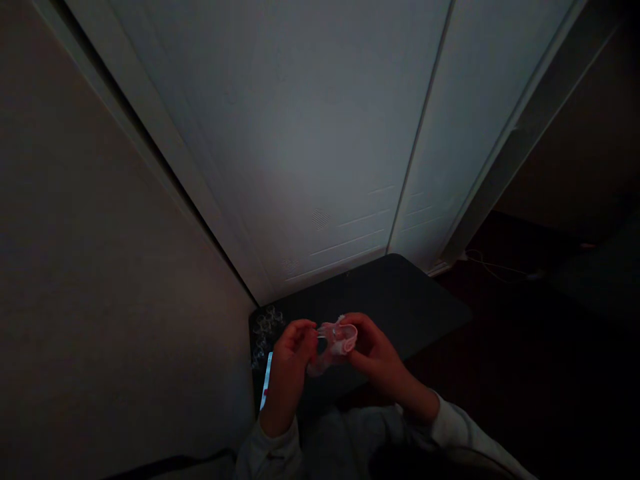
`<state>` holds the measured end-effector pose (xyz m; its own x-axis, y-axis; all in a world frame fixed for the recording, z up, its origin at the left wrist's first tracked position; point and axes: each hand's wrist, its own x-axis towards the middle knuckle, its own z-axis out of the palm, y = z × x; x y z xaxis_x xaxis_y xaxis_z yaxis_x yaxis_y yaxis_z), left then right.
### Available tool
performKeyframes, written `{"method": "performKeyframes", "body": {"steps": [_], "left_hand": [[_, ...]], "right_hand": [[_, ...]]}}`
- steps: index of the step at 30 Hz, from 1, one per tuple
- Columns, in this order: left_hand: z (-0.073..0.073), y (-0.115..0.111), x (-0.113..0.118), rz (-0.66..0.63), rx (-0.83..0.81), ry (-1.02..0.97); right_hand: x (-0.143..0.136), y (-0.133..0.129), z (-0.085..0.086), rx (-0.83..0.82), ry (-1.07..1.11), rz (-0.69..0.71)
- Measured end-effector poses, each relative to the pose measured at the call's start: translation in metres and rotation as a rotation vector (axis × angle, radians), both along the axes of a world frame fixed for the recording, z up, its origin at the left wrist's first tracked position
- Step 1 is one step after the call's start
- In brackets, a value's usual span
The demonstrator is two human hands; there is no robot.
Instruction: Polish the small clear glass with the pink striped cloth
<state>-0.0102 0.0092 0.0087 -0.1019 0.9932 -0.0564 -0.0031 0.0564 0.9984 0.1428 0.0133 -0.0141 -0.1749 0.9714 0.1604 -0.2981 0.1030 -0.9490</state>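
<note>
Both hands are raised over a dark table (395,300), with a pale pink, partly see-through looped piece (344,337) between them. It has clear prongs toward its left side and a curled, whitish part near the right; its exact kind I cannot make out in the dim light. My left hand (290,363) pinches its left end between thumb and fingers. On the right end, my right hand (380,357) closes with the thumb below and the fingers above. Part of the piece is covered by the left fingertips.
Several small clear round things (267,325) lie at the table's left corner. A lit screen (267,380) shows beside my left wrist. White panels (300,133) rise behind the table, and a wall (125,300) stands close on the left. A thin cable (493,263) lies at right.
</note>
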Motion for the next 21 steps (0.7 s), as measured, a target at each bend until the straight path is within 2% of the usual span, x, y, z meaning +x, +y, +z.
{"method": "performKeyframes", "body": {"steps": [9,17,21], "left_hand": [[-0.0011,0.0023,-0.0034,0.024,-0.004,-0.005],[-0.0046,0.0027,-0.0013,0.065,0.027,-0.027],[-0.0050,0.0005,0.0018,0.063,0.076,-0.008]], "right_hand": [[0.0003,0.0001,-0.0009,0.159,-0.078,-0.029],[0.0003,-0.0005,-0.0012,0.071,0.017,-0.015],[-0.0008,0.0032,-0.0059,-0.011,0.082,-0.062]]}}
